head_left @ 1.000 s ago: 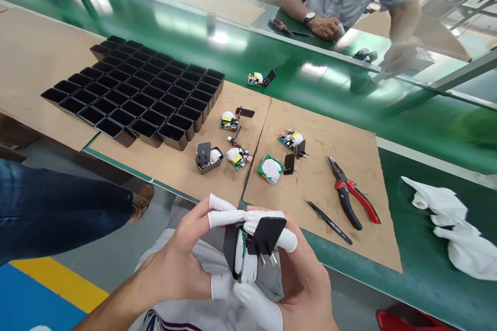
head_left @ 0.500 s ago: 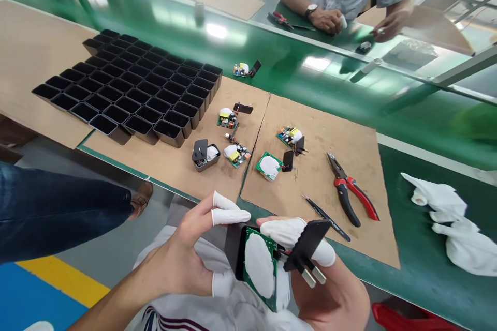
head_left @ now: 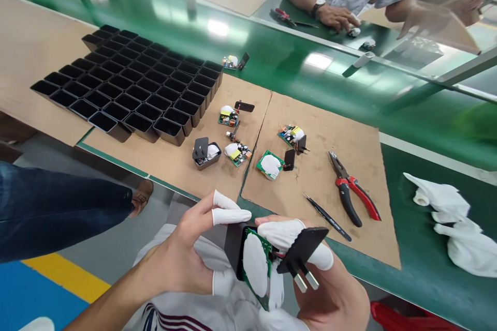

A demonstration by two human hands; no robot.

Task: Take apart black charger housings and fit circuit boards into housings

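Plug cover (head_left: 302, 245): matt black plastic, bright metal prongs. Circuit board (head_left: 256, 264): glossy green. Mat (head_left: 349, 217): rough brown cardboard. Belt (head_left: 272, 57): glossy green.

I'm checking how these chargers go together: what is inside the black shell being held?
The green circuit board with a white pad sits partly in the black shell, held by the left hand. The board's components and the shell's depth are hidden. The right hand holds the plug cap.

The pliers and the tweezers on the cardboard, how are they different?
The pliers have red and black handles spread apart; the tweezers are all black and closed into one thin stick. The pliers are thicker and lie farther from the hands; the tweezers lie nearer the cardboard's front edge. Both lie flat, untouched.
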